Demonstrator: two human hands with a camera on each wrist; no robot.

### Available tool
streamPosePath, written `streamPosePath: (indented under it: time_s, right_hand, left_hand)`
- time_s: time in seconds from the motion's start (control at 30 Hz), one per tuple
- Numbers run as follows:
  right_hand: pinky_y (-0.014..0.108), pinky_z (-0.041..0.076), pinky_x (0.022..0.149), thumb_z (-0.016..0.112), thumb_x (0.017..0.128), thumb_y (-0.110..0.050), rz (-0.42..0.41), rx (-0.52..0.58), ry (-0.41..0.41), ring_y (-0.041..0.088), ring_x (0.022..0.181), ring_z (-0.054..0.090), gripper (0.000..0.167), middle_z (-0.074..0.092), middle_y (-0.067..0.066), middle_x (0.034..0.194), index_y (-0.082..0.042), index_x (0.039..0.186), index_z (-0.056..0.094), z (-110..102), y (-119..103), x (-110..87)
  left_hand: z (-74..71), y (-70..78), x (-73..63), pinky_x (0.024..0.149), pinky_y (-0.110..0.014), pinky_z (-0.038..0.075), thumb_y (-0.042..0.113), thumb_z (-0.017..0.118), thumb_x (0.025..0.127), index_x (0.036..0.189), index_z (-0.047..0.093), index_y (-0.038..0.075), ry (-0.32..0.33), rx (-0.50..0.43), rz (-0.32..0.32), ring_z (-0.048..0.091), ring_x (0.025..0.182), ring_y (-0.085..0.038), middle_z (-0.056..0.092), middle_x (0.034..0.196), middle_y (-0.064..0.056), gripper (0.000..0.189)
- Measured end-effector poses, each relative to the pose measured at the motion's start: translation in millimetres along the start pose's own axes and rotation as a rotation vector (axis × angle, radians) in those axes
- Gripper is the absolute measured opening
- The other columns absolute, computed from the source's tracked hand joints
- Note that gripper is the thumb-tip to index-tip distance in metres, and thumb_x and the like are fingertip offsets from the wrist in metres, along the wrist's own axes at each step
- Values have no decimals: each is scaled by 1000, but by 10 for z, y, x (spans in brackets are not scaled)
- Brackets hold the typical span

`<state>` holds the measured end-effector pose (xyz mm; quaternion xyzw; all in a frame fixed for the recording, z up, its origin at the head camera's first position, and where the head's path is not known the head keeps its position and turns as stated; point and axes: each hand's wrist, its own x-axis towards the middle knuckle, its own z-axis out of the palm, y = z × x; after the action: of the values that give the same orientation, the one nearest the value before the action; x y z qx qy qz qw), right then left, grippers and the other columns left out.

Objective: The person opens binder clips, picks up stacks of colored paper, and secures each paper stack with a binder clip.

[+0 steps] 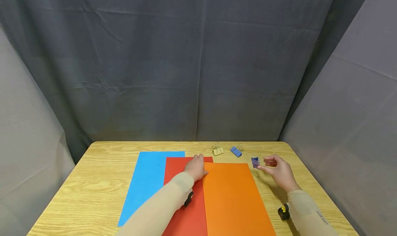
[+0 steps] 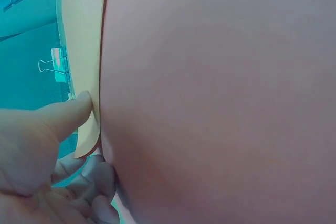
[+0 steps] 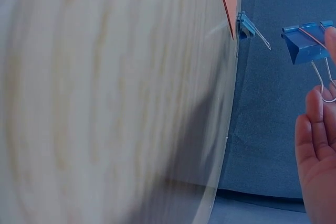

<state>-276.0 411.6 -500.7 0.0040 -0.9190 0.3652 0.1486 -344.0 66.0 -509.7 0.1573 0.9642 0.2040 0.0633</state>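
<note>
My left hand point(image 1: 195, 167) is at the far left corner of an orange sheet of paper point(image 1: 234, 198), which overlaps a red sheet point(image 1: 189, 215). In the left wrist view its thumb lies on the bent corner of the orange sheet point(image 2: 86, 35) with the fingers curled beneath. Off to the right, my right hand point(image 1: 280, 172) pinches a purple-blue binder clip point(image 1: 255, 162) by its wire handles, raised over the table. That binder clip point(image 3: 307, 43) looks blue in the right wrist view, its body pointing away from the palm.
A blue sheet point(image 1: 155, 174) lies partly under the red one on the wooden table point(image 1: 83, 191). Behind the orange sheet are a yellow binder clip point(image 1: 218, 151) and a blue binder clip point(image 1: 236, 151). Dark grey cloth point(image 1: 149, 74) hangs beyond the far edge; lighter cloth borders both sides.
</note>
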Motion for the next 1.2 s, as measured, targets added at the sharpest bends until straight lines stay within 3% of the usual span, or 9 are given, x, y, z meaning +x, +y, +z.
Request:
streamPosePath:
  time_s: [0.33, 0.53, 0.73, 1.03, 1.2]
  right_hand:
    - [39, 57, 93, 82, 88, -36, -6, -19, 10, 33, 107, 67, 52, 69, 20, 119, -4, 124, 64, 16, 8, 14]
    - [51, 54, 97, 82, 89, -35, -4, -3, 5, 36, 109, 66, 52, 68, 22, 119, -3, 125, 63, 18, 0, 6]
    - [52, 53, 98, 81, 89, -35, 4, 1, -1, 37, 110, 65, 54, 68, 22, 120, -1, 126, 62, 20, -2, 1]
    - [52, 53, 98, 81, 89, -36, 1, 3, -3, 37, 110, 66, 56, 68, 22, 121, 0, 127, 62, 22, -19, -13]
    - [53, 53, 98, 81, 89, -37, 1, 5, -7, 37, 111, 66, 56, 68, 22, 122, 0, 127, 62, 22, -28, -13]
  left_hand:
    - [30, 6, -17, 87, -39, 59, 28, 83, 89, 137, 47, 0, 34, -42, 14, 63, 86, -25, 63, 117, -16, 66]
    - [46, 10, -25, 80, -38, 59, 24, 83, 89, 134, 46, 1, 50, -84, 14, 63, 80, -24, 65, 107, -14, 63]
    - [77, 0, -11, 77, -37, 59, 23, 82, 90, 136, 45, 0, 51, -99, 12, 63, 77, -23, 67, 100, -12, 63]
    - [98, -26, 2, 86, -41, 59, 20, 83, 89, 134, 53, -3, 50, -191, -4, 65, 91, -26, 68, 114, -15, 59]
    - [79, -30, -13, 80, -40, 56, 15, 83, 88, 125, 60, -2, 47, -290, -20, 58, 84, -24, 67, 107, -15, 47]
